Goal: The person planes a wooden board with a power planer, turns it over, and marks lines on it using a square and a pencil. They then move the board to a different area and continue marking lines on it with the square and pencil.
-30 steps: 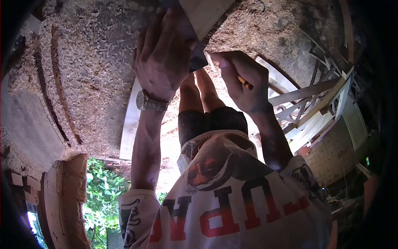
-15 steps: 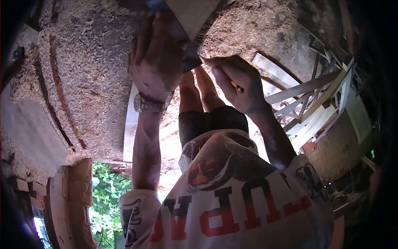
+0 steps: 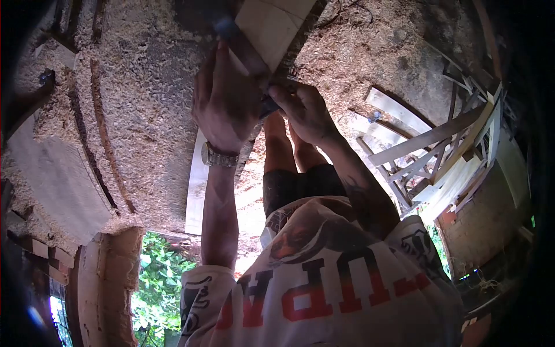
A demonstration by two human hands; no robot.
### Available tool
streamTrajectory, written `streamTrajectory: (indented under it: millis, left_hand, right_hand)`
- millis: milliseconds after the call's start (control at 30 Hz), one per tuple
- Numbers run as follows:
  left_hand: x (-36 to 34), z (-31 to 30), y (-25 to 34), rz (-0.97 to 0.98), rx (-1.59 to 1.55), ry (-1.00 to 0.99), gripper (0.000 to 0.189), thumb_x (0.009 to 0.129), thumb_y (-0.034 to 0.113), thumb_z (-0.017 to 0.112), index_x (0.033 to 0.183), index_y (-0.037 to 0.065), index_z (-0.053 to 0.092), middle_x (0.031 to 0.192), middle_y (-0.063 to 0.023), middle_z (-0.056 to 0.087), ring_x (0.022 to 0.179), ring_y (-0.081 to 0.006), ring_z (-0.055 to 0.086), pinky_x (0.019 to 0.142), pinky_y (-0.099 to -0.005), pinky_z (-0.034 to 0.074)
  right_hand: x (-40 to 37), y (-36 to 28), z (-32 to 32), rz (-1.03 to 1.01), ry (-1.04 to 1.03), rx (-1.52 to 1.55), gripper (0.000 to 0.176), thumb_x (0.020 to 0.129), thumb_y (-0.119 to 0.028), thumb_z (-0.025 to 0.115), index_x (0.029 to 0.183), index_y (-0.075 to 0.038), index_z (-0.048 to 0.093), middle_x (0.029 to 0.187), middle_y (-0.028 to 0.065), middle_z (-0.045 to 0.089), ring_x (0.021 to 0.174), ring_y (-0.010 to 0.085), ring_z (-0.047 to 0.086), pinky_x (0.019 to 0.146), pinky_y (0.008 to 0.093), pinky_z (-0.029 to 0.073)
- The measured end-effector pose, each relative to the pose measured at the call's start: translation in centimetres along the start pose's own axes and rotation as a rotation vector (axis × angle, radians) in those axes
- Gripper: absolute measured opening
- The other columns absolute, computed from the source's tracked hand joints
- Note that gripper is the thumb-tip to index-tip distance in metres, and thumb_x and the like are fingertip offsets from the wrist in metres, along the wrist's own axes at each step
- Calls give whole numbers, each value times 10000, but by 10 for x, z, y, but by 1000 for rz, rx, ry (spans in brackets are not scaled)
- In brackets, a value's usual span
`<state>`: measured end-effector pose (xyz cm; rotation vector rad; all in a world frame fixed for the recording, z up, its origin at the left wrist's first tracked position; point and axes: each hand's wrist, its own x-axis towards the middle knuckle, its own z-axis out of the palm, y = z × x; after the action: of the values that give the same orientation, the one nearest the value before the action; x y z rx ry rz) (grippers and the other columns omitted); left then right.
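Observation:
My left hand (image 3: pixel 228 104), with a metal-band watch (image 3: pixel 218 156) on its wrist, is closed around a dark flat bar (image 3: pixel 245 49) that has a bluish end. That bar lies slantwise across a pale wooden board (image 3: pixel 274 26). Beside it, near the board's close end, my right hand (image 3: pixel 303 110) is pinched shut, its fingertips almost meeting my left fingers. A slim pencil with an orange end showed in that hand half a second ago; now the fingers hide it. Shadow blurs where the bar and the fingertips touch.
Wood shavings (image 3: pixel 150 115) cover the ground. At right lies a heap of wooden strips and offcuts (image 3: pixel 428 136). A pale plank (image 3: pixel 198 188) stands out beneath my left forearm, and a grey panel (image 3: pixel 63 179) lies at far left. Green leaves (image 3: pixel 159 283) show beyond an opening.
My right hand has moved in toward my left hand and turned, so the pencil's orange end no longer shows. More of the pale board is visible. The whole view has shifted slightly.

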<state>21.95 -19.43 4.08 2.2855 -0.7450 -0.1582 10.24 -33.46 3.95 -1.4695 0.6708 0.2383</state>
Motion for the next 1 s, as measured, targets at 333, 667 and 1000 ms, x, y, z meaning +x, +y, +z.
streamTrajectory:
  millis: [333, 667, 1000]
  left_hand:
    - [-37, -3, 18, -197, 456, -149, 1091, 791, 651, 789, 1615, 86, 353, 1450, -263, 479, 1236, -434, 519, 1011, -599, 416]
    - [4, -74, -11, 8, 77, -406, 902, 769, 335, 887, 1535, 57, 501, 1407, -222, 603, 1232, -376, 607, 996, -485, 543]
    - [-24, -78, -18, -253, -83, -118, 269, 1033, 168, 574, 1223, 21, 695, 1080, -210, 737, 892, -387, 738, 743, -437, 605]
  right_hand:
    - [-46, 20, -89, 146, 180, 157, 240, 1091, -245, 569, 1001, -44, 664, 736, -66, 491, 662, 27, 422, 587, 229, 346]
    - [-38, 11, -66, 95, -19, 92, 209, 1090, -230, 572, 995, -58, 644, 744, -81, 448, 682, 5, 365, 600, 215, 296]
    - [19, -44, 6, -49, -164, -130, 275, 1056, -268, 630, 994, -11, 704, 712, 87, 605, 668, 144, 550, 627, 346, 456]
